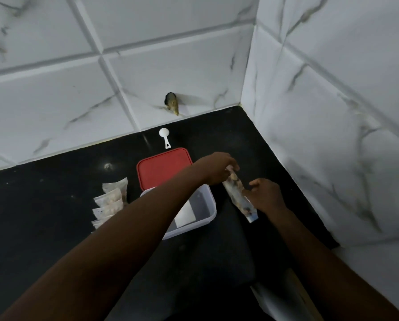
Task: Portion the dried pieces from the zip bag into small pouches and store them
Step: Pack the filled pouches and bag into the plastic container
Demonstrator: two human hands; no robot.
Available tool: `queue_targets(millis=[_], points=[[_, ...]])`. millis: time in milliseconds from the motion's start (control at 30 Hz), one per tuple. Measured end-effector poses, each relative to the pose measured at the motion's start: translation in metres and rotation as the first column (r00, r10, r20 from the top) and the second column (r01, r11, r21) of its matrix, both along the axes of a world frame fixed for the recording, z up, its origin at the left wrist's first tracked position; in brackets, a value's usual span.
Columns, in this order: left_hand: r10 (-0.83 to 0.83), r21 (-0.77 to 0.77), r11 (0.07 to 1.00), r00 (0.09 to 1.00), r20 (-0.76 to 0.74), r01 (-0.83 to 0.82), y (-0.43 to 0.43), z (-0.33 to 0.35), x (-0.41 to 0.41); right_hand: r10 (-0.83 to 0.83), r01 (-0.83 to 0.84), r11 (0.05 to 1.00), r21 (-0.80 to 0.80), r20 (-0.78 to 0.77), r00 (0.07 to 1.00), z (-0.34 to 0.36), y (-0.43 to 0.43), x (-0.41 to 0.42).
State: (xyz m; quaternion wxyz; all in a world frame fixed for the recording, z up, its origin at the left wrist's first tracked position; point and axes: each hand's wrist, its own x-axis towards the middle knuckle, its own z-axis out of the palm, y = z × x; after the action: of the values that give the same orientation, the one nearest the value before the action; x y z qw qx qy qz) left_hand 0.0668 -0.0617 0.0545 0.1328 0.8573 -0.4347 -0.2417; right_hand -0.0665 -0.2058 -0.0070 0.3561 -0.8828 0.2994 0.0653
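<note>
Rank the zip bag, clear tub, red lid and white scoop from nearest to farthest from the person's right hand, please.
1. zip bag, right beside the right hand.
2. clear tub, just left of the bag.
3. red lid, behind the tub, farther left.
4. white scoop, farthest back, beyond the lid.
</note>
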Motion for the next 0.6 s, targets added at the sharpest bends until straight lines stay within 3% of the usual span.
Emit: queue_targets(millis=[133,267,467,600], points=[[-0.204,0.235,0.955,0.975,0.089,0.179,-0.028,-0.016,0.012,0.008,-0.006,1.000,0.010,-0.125,0.992,-0.007,0.002,-0.011],[-0.324,0.379,0.887,0.941,0.100,0.265,-0.040,-0.034,0.027,-0.040,0.043,0.999,0.031,-0.084,0.996,-0.012,0.006,-0.020],[-0.397,0.408,0.856,0.910,0.123,0.318,-0.042,-0.042,0.038,-0.127,0.126,0.987,0.101,-0.006,0.992,-0.022,0.001,-0.022],[-0.388,0.398,0.865,0.911,0.141,0.307,-0.034,-0.038,0.044,-0.263,0.236,0.926,0.295,0.056,0.963,-0.026,-0.009,-0.018]])
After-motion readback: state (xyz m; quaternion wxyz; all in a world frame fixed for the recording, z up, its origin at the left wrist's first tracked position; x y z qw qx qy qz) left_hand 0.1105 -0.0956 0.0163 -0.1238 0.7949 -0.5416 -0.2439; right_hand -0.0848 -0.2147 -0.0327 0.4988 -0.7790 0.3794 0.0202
